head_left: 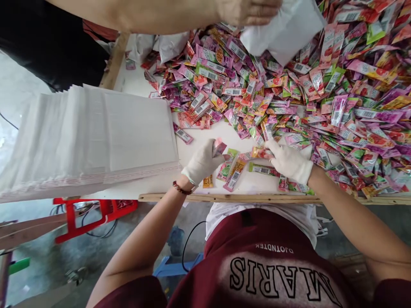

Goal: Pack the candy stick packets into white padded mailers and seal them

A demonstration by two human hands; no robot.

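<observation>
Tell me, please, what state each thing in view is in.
Left hand: gloved, shut on a pink sachet, lifted off the table.
Right hand: gloved, fingertips pinching an orange sachet low over the table.
Sachet heap: loose, piled over the table.
Stack of white bags: flat, fanned out.
Co-worker's hand: gripping a white bag.

A pink sachet (219,146) sits tilted upward in the grip of the left hand (203,162), just left of the sachet heap (321,98). An orange-red sachet (257,151) lies flat on the counter (205,137) at the heap's near edge, under the right hand (289,161).
</observation>
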